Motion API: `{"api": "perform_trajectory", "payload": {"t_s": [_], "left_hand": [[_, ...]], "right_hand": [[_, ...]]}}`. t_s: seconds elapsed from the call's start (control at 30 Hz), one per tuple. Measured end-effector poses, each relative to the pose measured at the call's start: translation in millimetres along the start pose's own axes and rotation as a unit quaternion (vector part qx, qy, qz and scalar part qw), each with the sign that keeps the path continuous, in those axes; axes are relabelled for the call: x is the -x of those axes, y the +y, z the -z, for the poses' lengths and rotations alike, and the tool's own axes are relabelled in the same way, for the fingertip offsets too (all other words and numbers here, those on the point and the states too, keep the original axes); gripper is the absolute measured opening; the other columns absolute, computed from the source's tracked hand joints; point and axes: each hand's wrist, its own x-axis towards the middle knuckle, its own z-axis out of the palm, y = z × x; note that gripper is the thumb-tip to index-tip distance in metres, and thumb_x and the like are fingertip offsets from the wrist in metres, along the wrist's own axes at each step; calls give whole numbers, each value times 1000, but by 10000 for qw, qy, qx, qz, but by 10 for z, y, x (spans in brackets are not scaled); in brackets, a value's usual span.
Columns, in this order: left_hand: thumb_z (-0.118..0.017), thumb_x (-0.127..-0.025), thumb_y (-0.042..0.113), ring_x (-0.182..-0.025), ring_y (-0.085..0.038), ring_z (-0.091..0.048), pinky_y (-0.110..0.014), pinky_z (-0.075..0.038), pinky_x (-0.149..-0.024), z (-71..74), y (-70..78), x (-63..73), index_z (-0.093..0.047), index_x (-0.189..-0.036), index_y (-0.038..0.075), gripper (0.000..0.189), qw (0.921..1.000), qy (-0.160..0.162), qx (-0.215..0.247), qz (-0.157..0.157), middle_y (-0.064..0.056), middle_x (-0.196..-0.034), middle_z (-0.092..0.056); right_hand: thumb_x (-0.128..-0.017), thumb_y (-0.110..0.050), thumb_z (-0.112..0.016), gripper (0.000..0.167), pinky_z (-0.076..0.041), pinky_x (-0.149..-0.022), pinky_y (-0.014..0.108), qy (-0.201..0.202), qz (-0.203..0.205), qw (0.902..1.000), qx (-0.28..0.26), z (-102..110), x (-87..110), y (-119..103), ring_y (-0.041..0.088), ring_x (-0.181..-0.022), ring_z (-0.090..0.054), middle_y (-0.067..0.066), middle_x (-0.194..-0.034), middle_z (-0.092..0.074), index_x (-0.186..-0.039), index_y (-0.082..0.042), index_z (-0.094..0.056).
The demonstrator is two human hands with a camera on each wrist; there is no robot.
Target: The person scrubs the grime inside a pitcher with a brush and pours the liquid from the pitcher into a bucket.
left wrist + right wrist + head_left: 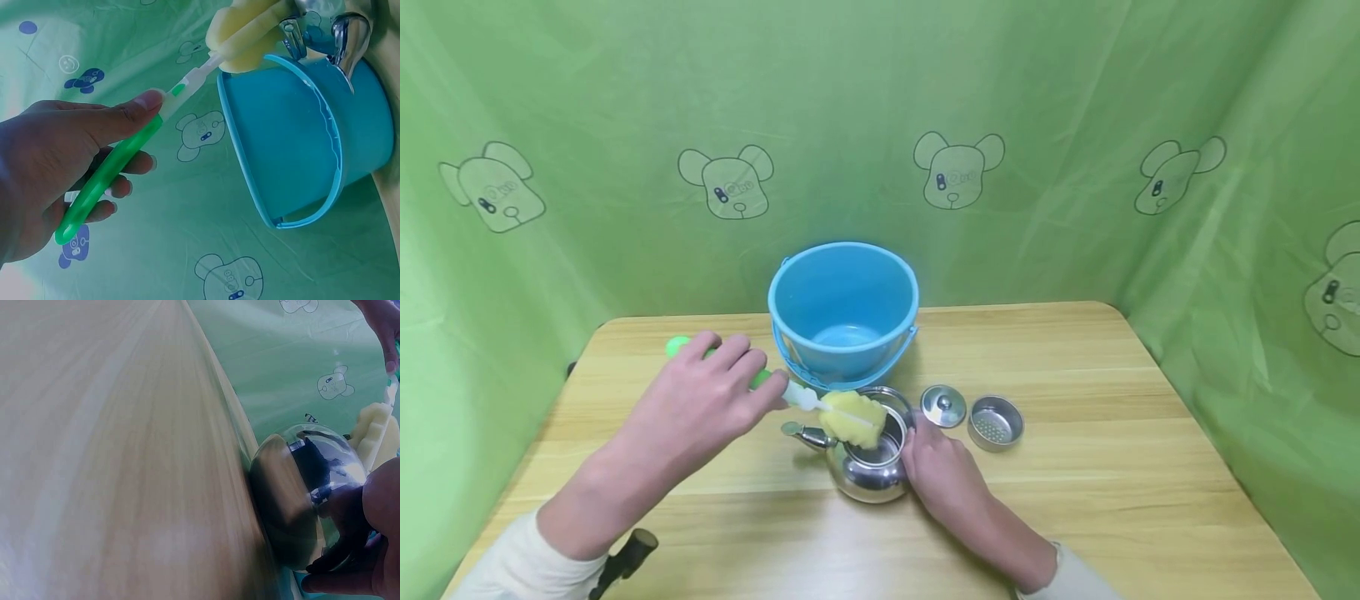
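My left hand [711,396] grips the green handle [109,178] of a sponge brush. Its yellow sponge head [853,419] overlaps the open mouth of a shiny metal teapot [868,482] in the head view. The teapot stands on the table, its spout [811,435] pointing left. On the pot's right side, my right hand [946,471] holds the teapot by its dark handle, mostly hidden by the fingers. In the right wrist view the teapot's rounded body [300,487] is beside my fingers, and the sponge head [375,437] shows above the pot's rim.
Behind the teapot stands a blue bucket [844,367] with its handle hanging down in front. A metal lid [943,406] with a knob and a small perforated strainer cup [996,423] lie to the right. The wooden table [1112,475] is backed by a green curtain [850,100].
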Motion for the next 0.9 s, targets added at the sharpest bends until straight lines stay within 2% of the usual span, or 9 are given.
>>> {"api": "perform_trajectory", "payload": {"t_s": [0.27,0.4,0.5,0.7,0.9], "left_hand": [[-53,-99,34,-63,-22,-41,-32,-36,-57,14,-35,37,-56,-79,8,33,9999,110,54,101,-5,-66,-52],[-42,-108,34,-61,-21,-41,-31,-34,-55,31,-61,48,-57,-80,8,41,9997,188,86,149,-5,-65,-54],[-35,-112,35,-62,-21,-44,-31,-35,-55,52,-81,56,-61,-82,8,47,9996,179,99,174,-5,-67,-57],[-37,-110,36,-65,-24,-49,-33,-37,-56,94,-114,71,-63,-87,8,44,9997,85,87,211,-7,-71,-60],[-33,-112,35,-65,-25,-52,-36,-40,-57,113,-139,68,-63,-87,8,47,9996,98,63,270,-7,-71,-60]], "right_hand": [[-102,-12,-55,32,-61,-60,41,4,-16,10000,1,-5,0,1,35,-68,-70,23,-98,-73,-123,11,-59],[-102,-13,-55,34,-62,-63,43,-21,-50,10000,-11,-6,-1,-1,37,-72,-72,25,-104,-74,-125,12,-59],[-103,-14,-54,35,-63,-65,44,-63,-108,9999,-27,-11,-2,-3,38,-74,-73,26,-108,-74,-126,12,-59],[-103,-14,-53,37,-63,-71,46,-95,-119,9998,-91,-17,3,6,40,-81,-74,27,-114,-74,-128,12,-58],[-103,-14,-54,35,-63,-68,45,-12,-54,10000,-26,-18,3,12,39,-77,-73,26,-110,-74,-126,11,-59]]}}
